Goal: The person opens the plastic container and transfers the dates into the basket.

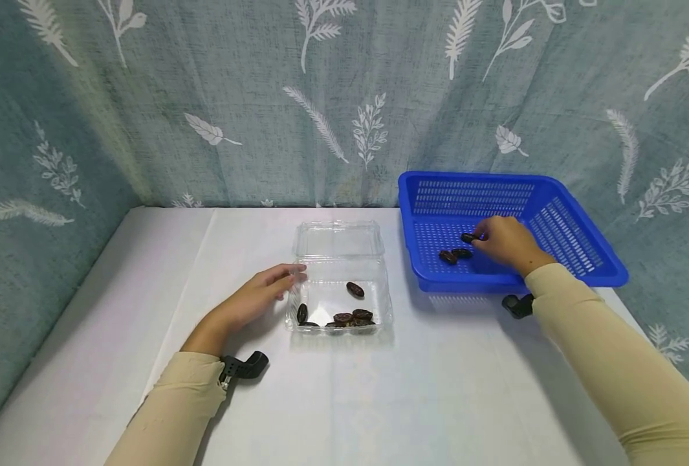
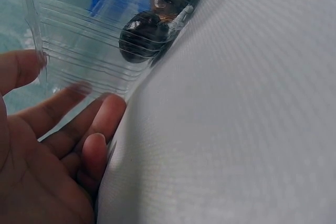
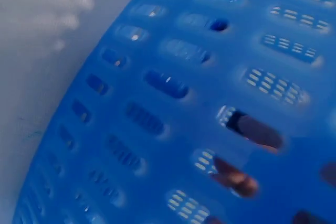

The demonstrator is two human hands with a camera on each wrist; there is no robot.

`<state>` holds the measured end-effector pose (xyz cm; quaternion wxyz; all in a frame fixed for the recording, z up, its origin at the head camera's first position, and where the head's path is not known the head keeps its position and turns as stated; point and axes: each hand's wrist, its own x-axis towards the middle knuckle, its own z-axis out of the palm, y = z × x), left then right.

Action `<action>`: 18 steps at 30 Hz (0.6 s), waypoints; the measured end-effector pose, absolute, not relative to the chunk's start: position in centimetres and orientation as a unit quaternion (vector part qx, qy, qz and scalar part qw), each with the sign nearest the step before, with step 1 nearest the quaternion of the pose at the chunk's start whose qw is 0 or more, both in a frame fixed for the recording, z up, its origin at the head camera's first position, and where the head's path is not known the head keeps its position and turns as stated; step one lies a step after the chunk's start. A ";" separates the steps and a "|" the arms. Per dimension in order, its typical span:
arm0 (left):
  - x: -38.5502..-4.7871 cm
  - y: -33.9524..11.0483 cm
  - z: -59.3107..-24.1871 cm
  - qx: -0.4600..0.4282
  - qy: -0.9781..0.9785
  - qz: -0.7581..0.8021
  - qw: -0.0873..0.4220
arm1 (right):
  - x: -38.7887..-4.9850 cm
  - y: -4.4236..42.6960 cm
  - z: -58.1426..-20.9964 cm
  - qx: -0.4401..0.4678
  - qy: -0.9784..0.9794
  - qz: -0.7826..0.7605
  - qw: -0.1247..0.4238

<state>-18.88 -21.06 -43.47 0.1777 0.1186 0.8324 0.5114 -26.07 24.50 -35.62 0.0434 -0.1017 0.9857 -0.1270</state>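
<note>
"Brown, glossy skin: is this the date [image 1: 468, 237] in question?"

"Yes. It is inside the blue basket [image 1: 466, 279]. The thumb and fingertips of the right hand [image 1: 506, 241] pinch it at one end. Two loose dates [image 1: 448, 257] lie just beside it on the basket floor."

"Specify expected handling."

"Judged by appearance: light, fairly soft, possibly slick or sticky. Hold it across the middle between thumb and forefinger. Apply light pressure; a hard squeeze may dent the flesh or split the skin."

"State of the left hand [image 1: 251, 299]?"

"Its fingers are relaxed and apart, touching the left wall of the clear box [image 1: 328, 294]. More dates [image 1: 356, 290] lie in that box, several along the front wall; its lid [image 1: 338, 241] stands open."

"Box precautions?"

"Thin plastic, probably light and springy. Steady it low on the side wall; the rim is likely to flex."
</note>
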 end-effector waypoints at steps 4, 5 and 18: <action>-18.8 -21.0 -43.6 0.116 0.833 0.511 0.177 | -26.3 24.7 -36.2 -0.083 0.987 -0.112 0.076; -18.8 -21.1 -43.6 0.117 0.833 0.511 0.175 | -26.4 24.7 -36.3 -0.081 0.987 -0.110 0.082; -18.6 -20.9 -43.4 0.119 0.830 0.517 0.173 | -26.0 24.4 -35.7 -0.116 0.982 -0.148 0.028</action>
